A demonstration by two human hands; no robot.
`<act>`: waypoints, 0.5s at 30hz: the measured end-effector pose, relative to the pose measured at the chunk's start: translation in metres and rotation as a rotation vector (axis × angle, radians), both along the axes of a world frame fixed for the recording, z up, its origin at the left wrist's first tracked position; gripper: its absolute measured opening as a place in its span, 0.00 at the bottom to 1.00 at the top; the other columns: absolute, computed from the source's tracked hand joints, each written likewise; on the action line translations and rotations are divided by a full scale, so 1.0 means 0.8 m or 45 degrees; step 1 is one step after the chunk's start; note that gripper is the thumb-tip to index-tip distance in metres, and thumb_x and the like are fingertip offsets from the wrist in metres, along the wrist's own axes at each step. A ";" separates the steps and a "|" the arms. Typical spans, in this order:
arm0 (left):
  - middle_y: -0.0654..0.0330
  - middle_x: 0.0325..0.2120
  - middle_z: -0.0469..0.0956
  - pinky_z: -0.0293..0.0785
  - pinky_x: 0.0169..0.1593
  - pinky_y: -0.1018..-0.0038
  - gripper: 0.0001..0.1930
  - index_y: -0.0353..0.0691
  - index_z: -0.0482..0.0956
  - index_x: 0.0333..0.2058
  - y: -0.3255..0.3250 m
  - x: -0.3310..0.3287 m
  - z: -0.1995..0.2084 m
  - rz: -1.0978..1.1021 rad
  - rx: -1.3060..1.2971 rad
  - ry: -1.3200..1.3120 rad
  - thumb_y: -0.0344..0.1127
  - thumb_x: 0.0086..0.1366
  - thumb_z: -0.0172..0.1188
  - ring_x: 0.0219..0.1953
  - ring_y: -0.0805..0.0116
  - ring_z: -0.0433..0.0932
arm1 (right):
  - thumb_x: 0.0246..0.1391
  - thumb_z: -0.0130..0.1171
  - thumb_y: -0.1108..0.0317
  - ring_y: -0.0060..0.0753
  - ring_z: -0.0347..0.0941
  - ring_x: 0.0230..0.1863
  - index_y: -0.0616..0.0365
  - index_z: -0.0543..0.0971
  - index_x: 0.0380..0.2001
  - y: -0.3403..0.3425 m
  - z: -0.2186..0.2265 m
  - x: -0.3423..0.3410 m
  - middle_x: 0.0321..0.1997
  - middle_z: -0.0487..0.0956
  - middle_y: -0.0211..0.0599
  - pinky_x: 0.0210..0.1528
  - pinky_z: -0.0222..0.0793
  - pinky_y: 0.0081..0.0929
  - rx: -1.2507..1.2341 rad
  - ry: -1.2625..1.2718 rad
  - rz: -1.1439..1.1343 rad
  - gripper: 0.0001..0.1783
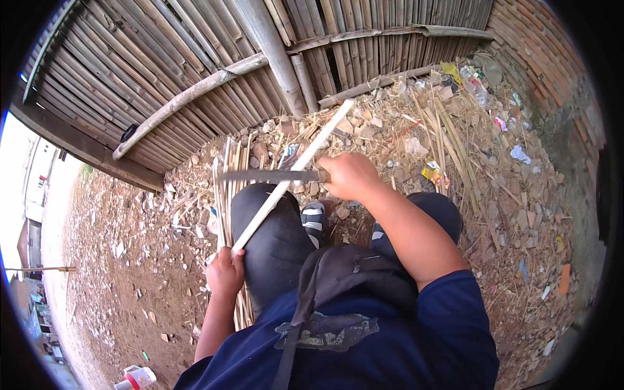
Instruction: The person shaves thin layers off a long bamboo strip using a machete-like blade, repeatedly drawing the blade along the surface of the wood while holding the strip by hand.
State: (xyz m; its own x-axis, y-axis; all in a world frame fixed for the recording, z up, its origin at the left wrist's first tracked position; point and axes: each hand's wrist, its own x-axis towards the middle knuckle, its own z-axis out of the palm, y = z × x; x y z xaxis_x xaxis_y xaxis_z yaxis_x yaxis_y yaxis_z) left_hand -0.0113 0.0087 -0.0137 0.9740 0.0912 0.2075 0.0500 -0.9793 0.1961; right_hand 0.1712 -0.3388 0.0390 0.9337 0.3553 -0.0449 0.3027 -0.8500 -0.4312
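Observation:
A long pale bamboo strip [318, 144] slants across my left knee toward the fence. Its near end is in my left hand [225, 272], fingers wrapped round it. My right hand [351, 177] is closed on the short handle of a long-bladed knife [253, 175]. The dark blade points left and crosses the strip near its middle; whether it cuts into it I cannot tell. Beside my left leg lies a bundle of thin split bamboo strips [223, 188], running back under my left arm.
A bamboo slat fence [195, 58] with a thick post [270, 52] stands ahead; a brick wall [539, 52] rises at the right. More split strips [448, 136] lie on the littered ground. A white and red container [136, 377] sits at the lower left.

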 end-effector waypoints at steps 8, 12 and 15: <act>0.44 0.22 0.78 0.74 0.30 0.48 0.23 0.38 0.71 0.29 -0.003 0.005 0.009 0.015 0.169 0.021 0.54 0.71 0.57 0.25 0.38 0.79 | 0.53 0.62 0.65 0.45 0.83 0.44 0.51 0.84 0.42 -0.059 -0.021 0.043 0.39 0.85 0.45 0.48 0.78 0.43 0.159 0.072 -0.427 0.13; 0.44 0.22 0.78 0.73 0.29 0.47 0.22 0.38 0.70 0.28 -0.005 -0.005 0.013 0.022 0.151 0.066 0.53 0.71 0.56 0.25 0.38 0.79 | 0.53 0.62 0.64 0.46 0.84 0.41 0.49 0.84 0.40 -0.017 -0.011 0.011 0.36 0.85 0.41 0.46 0.79 0.47 -0.017 0.047 -0.047 0.11; 0.44 0.22 0.78 0.73 0.29 0.47 0.21 0.39 0.71 0.29 -0.001 -0.001 -0.005 0.004 0.142 -0.012 0.53 0.71 0.57 0.25 0.38 0.79 | 0.53 0.61 0.64 0.48 0.83 0.42 0.50 0.84 0.41 -0.014 0.003 0.004 0.37 0.86 0.43 0.46 0.79 0.47 -0.189 -0.032 0.094 0.12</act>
State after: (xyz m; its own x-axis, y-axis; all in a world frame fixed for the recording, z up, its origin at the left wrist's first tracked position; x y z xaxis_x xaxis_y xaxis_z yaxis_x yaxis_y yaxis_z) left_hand -0.0122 0.0080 -0.0173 0.9717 0.0703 0.2256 0.0518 -0.9949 0.0867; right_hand 0.1747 -0.3500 0.0417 0.9067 0.4143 -0.0790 0.3760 -0.8788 -0.2938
